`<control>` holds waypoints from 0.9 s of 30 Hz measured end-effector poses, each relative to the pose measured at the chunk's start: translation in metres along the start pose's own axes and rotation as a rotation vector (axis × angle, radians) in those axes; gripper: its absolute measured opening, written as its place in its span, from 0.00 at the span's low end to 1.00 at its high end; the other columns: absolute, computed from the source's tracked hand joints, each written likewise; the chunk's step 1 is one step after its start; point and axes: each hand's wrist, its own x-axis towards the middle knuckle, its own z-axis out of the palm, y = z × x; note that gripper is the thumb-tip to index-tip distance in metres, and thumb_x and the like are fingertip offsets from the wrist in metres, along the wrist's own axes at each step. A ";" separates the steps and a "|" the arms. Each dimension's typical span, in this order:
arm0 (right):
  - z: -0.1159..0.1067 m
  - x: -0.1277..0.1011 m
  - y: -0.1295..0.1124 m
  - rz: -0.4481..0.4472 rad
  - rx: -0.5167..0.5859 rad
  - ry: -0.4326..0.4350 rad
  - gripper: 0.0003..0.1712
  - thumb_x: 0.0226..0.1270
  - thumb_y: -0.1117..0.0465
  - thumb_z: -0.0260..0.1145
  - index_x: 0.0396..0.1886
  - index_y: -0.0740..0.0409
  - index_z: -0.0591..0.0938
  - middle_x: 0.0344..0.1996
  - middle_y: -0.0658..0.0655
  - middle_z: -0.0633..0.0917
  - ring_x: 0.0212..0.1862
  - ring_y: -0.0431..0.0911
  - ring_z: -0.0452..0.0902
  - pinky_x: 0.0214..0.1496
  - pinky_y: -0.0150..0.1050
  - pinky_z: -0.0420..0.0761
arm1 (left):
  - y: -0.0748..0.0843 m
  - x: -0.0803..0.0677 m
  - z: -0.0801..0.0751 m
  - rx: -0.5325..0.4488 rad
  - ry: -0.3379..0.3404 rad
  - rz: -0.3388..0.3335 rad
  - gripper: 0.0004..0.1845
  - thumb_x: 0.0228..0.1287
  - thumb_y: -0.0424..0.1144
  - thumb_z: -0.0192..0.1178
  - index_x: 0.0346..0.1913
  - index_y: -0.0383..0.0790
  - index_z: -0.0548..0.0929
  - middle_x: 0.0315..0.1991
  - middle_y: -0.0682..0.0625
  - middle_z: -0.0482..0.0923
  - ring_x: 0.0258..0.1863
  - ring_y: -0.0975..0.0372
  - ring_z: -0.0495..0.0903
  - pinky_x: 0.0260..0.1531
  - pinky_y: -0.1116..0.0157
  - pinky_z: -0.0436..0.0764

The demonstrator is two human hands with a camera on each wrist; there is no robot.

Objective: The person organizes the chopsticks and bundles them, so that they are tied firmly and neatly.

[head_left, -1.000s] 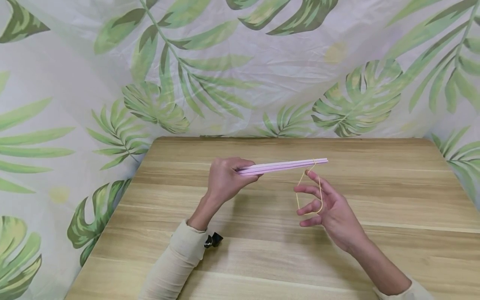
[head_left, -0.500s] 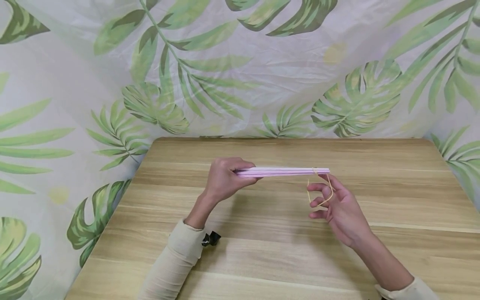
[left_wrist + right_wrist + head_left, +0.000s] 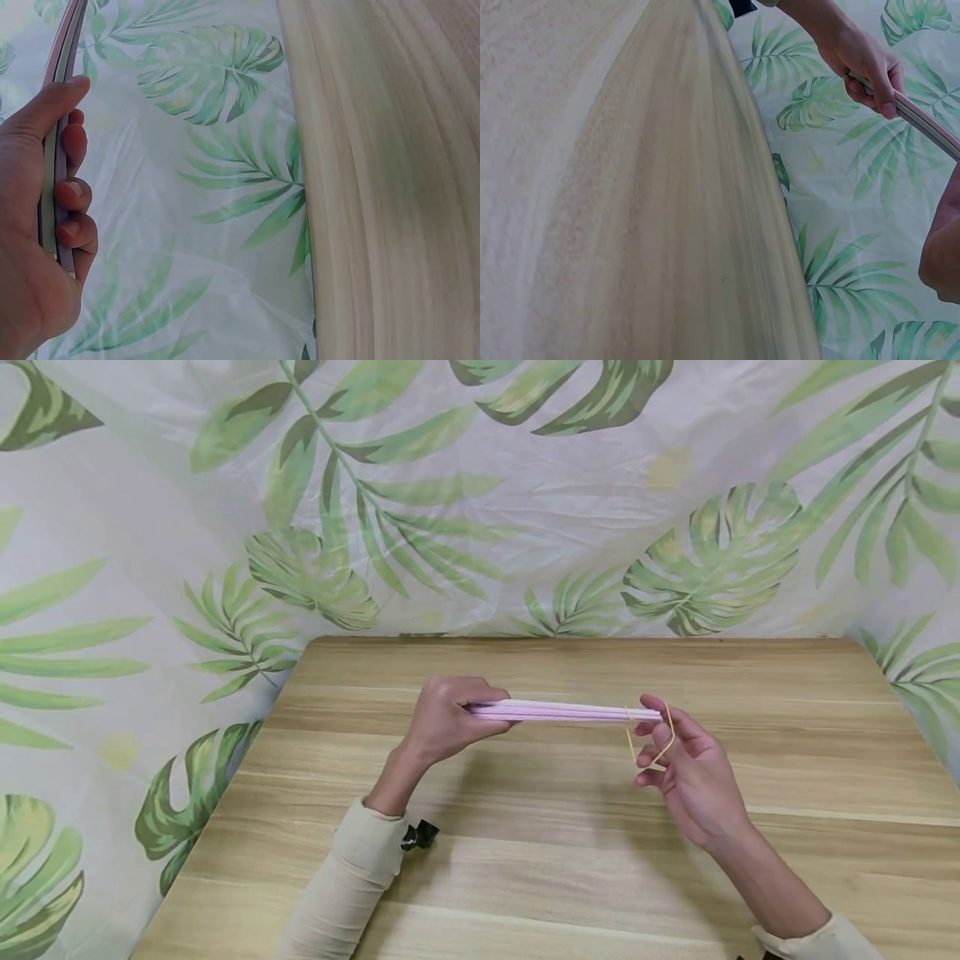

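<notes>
In the head view, my left hand (image 3: 448,718) grips one end of a bundle of slim pink chopsticks (image 3: 555,709) and holds it level above the table. The left wrist view shows the thumb along the chopsticks (image 3: 60,165) with the fingers curled round them. A thin yellow rubber band (image 3: 672,735) circles the bundle near its right end. The rest of its loop is stretched over the fingers of my right hand (image 3: 697,781), which are bent and spread at the chopstick tips. In the right wrist view, only part of this hand (image 3: 943,251) shows at the edge.
A wooden table (image 3: 525,877) lies beneath both hands. Behind it hangs a pale cloth (image 3: 570,510) printed with green leaves. A small black device (image 3: 420,835) sits at the left cuff.
The right end of the chopsticks has dipped. My right hand has moved slightly right, bringing thumb and fingers to the tips with the rubber band around them. The left hand stays nearly still.
</notes>
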 end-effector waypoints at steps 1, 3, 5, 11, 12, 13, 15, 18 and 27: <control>0.000 0.000 0.000 -0.001 0.003 0.005 0.19 0.85 0.63 0.57 0.69 0.51 0.82 0.44 0.47 0.83 0.32 0.35 0.84 0.32 0.30 0.86 | 0.000 0.000 0.000 0.001 -0.002 0.007 0.07 0.50 0.33 0.83 0.30 0.45 0.94 0.22 0.54 0.87 0.20 0.72 0.74 0.22 0.75 0.70; -0.001 0.001 -0.001 -0.001 -0.004 0.018 0.19 0.84 0.65 0.59 0.67 0.51 0.84 0.44 0.47 0.83 0.32 0.35 0.83 0.31 0.30 0.85 | 0.001 0.000 -0.001 0.002 -0.013 0.023 0.07 0.50 0.32 0.82 0.31 0.45 0.94 0.22 0.54 0.86 0.20 0.72 0.74 0.22 0.76 0.69; -0.001 0.002 -0.002 -0.003 -0.025 0.033 0.19 0.83 0.68 0.60 0.65 0.51 0.85 0.42 0.47 0.82 0.31 0.36 0.83 0.30 0.30 0.85 | 0.001 0.000 0.000 0.005 -0.034 0.038 0.07 0.51 0.32 0.82 0.31 0.45 0.94 0.22 0.54 0.86 0.20 0.71 0.74 0.22 0.76 0.69; -0.001 0.003 0.002 -0.002 -0.121 0.024 0.23 0.76 0.75 0.64 0.61 0.49 0.88 0.37 0.48 0.84 0.29 0.38 0.83 0.29 0.32 0.86 | 0.004 0.000 0.004 0.050 -0.082 0.076 0.06 0.53 0.33 0.82 0.34 0.45 0.95 0.23 0.55 0.86 0.20 0.71 0.74 0.22 0.75 0.71; 0.000 0.002 0.003 -0.006 -0.135 0.016 0.23 0.75 0.76 0.65 0.61 0.49 0.88 0.36 0.48 0.85 0.29 0.38 0.84 0.29 0.33 0.86 | 0.004 0.000 0.005 0.059 -0.082 0.080 0.06 0.53 0.34 0.81 0.33 0.45 0.95 0.23 0.56 0.86 0.20 0.71 0.74 0.22 0.75 0.71; 0.000 0.002 0.004 -0.012 -0.150 0.009 0.23 0.74 0.76 0.67 0.60 0.49 0.88 0.36 0.49 0.86 0.29 0.38 0.84 0.29 0.33 0.86 | 0.005 0.000 0.005 0.065 -0.083 0.083 0.06 0.53 0.34 0.81 0.33 0.45 0.95 0.23 0.56 0.86 0.20 0.71 0.73 0.22 0.74 0.71; 0.001 0.001 0.006 -0.019 -0.179 -0.002 0.23 0.72 0.76 0.68 0.59 0.50 0.88 0.34 0.49 0.87 0.29 0.38 0.85 0.29 0.33 0.86 | 0.007 0.001 0.006 0.072 -0.085 0.085 0.06 0.53 0.34 0.81 0.34 0.45 0.95 0.23 0.56 0.86 0.19 0.71 0.73 0.22 0.74 0.70; 0.003 0.000 0.008 -0.024 -0.208 -0.003 0.22 0.71 0.76 0.69 0.57 0.50 0.88 0.35 0.48 0.88 0.29 0.37 0.85 0.28 0.33 0.86 | 0.008 0.001 0.007 0.082 -0.083 0.086 0.06 0.52 0.35 0.81 0.34 0.45 0.95 0.23 0.56 0.87 0.19 0.72 0.73 0.22 0.75 0.70; 0.002 0.002 0.003 -0.062 -0.206 0.012 0.15 0.74 0.76 0.66 0.53 0.56 0.87 0.42 0.50 0.84 0.36 0.38 0.86 0.33 0.32 0.87 | 0.009 0.001 0.005 0.113 -0.041 0.046 0.07 0.51 0.35 0.82 0.33 0.46 0.94 0.21 0.56 0.85 0.18 0.70 0.74 0.21 0.72 0.72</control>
